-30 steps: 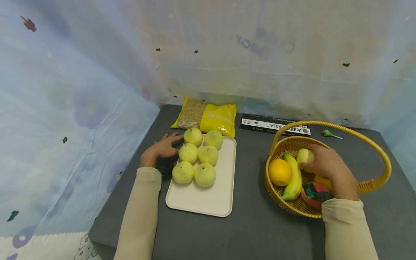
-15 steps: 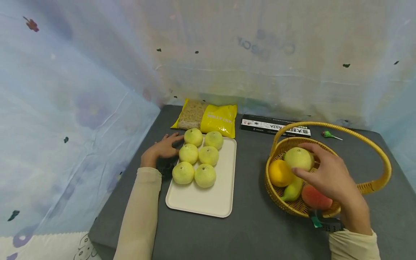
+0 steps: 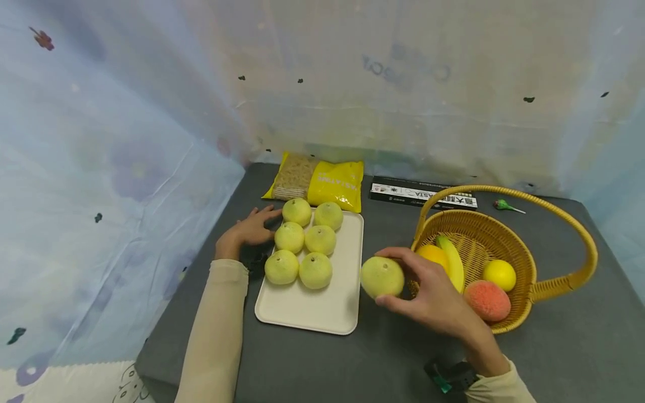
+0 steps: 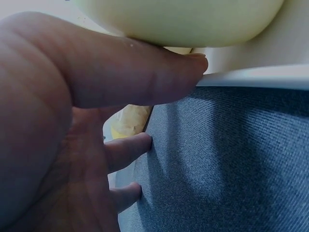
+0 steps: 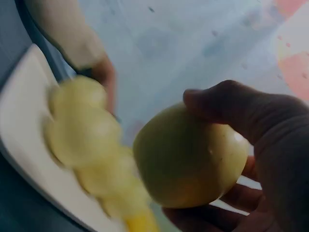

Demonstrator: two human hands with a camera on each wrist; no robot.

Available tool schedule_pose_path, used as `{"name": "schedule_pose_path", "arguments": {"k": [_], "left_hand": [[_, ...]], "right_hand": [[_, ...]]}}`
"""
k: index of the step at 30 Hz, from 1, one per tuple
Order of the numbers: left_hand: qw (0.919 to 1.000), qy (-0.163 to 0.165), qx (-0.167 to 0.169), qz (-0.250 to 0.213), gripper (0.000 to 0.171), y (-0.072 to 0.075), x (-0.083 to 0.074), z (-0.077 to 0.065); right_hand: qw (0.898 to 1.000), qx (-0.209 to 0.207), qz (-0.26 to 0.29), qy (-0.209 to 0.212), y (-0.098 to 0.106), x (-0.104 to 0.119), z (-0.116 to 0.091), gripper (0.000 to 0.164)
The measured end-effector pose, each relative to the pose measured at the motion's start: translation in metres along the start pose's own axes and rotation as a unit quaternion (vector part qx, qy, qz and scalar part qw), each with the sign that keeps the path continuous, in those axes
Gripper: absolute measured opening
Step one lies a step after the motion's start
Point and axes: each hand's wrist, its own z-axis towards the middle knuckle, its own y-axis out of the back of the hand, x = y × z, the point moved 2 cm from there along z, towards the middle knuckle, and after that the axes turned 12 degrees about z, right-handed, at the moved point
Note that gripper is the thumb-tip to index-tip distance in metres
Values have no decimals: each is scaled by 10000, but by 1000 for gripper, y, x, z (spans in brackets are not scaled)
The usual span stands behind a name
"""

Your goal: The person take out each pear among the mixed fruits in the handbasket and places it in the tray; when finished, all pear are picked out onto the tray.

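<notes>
My right hand (image 3: 438, 294) grips a round yellow-green fruit (image 3: 382, 277) between thumb and fingers, between the basket and the tray's right edge. The right wrist view shows the same fruit (image 5: 188, 159) close up. On the cream tray (image 3: 307, 313), several matching fruits stand in two columns toward the left and back. My left hand (image 3: 250, 228) lies at the tray's left edge with fingers extended. In the left wrist view its thumb (image 4: 140, 72) runs along the underside of one fruit (image 4: 188, 21), and other fingertips reach the dark cloth.
A wicker basket (image 3: 526, 280) with a tall handle stands to the right, holding a banana (image 3: 454, 263), an orange fruit (image 3: 432, 254), a yellow fruit (image 3: 500, 275) and a peach-like fruit (image 3: 487, 301). Behind lie a yellow pasta bag (image 3: 335, 184), a black-and-white box (image 3: 423, 193) and a lollipop (image 3: 508, 206).
My right hand has lifted the yellow-green fruit out of the basket and carried it left toward the tray. The left hand has stayed in place beside the tray.
</notes>
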Motion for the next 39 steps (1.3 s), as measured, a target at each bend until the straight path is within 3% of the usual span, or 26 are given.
{"name": "schedule_pose_path", "arguments": {"k": [4,10,14,16,21,26,29,33,39], "left_hand": [[10000,-8,-13,-8,78,-2,0,1],[10000,-22,-38,-21,78,-3,-2,0],[10000,-54,-27,-47,78,-2,-2,0],[10000,-72,-34,-52,78,-1,-3,-1],[9999,-89,-50,-53,77,-1,-2,-1],[10000,-54,-45,-64,78,-1,-2,-1],[10000,-55,-56,-47,78,-1,-2,-1],[9999,-50,-95,-22,77,-1,-1,-2],[9999,-56,-72,-50,77,-2,1,-3]], "right_hand": [[9973,419,561,204,-38,-7,9,67],[9852,752,1539,110,-85,-12,21,67],[9818,897,1670,100,-112,-15,29,68],[9841,964,1480,209,-122,-16,32,70],[9878,973,576,1070,-145,-19,35,74],[9840,916,-335,1491,-160,-21,35,68],[9750,810,-1125,1738,-163,-18,37,60],[9649,633,-1763,1839,-164,-13,42,54],[9661,711,-1893,1604,-170,-11,45,59]]}}
